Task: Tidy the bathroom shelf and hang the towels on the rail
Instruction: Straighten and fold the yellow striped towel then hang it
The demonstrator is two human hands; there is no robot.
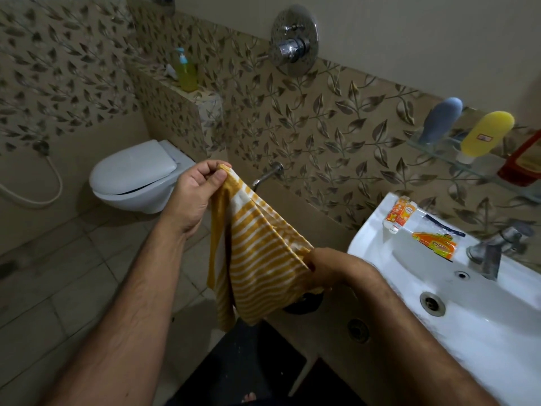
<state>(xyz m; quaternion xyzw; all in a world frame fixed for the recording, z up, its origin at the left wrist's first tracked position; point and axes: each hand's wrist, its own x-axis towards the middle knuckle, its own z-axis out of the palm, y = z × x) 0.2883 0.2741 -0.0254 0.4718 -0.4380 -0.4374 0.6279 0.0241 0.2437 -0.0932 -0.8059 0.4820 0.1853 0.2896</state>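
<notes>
Left hand [196,194] raised, fingers [212,167] pinching one top corner of the towel [254,259]. Right hand [328,268] lower, beside the sink [483,332], fingers curled round the towel's other end. Towel yellow-and-white striped, hanging slack between both hands, clear of the floor. Shelf [468,167] on the wall above the sink: grey bottle [440,120], yellow bottle [486,133] near its left end

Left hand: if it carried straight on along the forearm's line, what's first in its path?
Probably the wall spout just beyond the left hand, which grips the striped towel; behind it the leaf-patterned wall tiles. One view only, so depth is uncertain.
</notes>
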